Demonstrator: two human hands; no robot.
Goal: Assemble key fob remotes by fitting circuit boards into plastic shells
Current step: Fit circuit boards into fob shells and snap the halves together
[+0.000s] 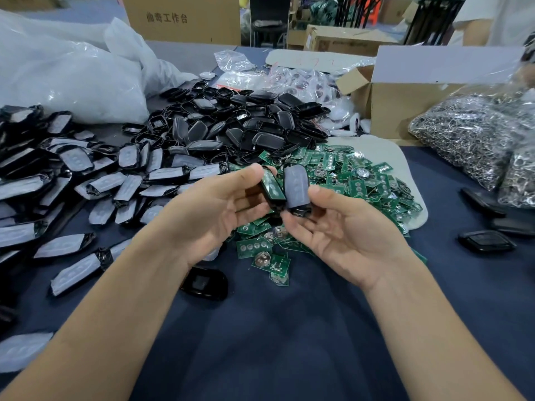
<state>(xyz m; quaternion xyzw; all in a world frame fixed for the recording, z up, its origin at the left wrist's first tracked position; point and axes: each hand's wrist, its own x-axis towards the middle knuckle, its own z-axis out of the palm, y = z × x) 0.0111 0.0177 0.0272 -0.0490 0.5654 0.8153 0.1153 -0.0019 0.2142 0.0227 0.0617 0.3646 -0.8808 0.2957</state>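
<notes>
My left hand (214,204) grips a black shell half (270,188) with a green circuit board seated inside it, held above the table's middle. My right hand (341,227) pinches a second shell piece (296,188), grey-faced with a black rim, upright and right beside the first. The two pieces touch along one edge. Under both hands lies a heap of loose green circuit boards (347,180) on a pale mat.
Film-wrapped grey shells (86,180) spread over the left of the blue table. Bare black shells (237,125) are piled behind. One black shell (204,283) lies under my left wrist, others (487,241) at the right. Bags of metal rings (474,134) and a cardboard box (405,102) stand right.
</notes>
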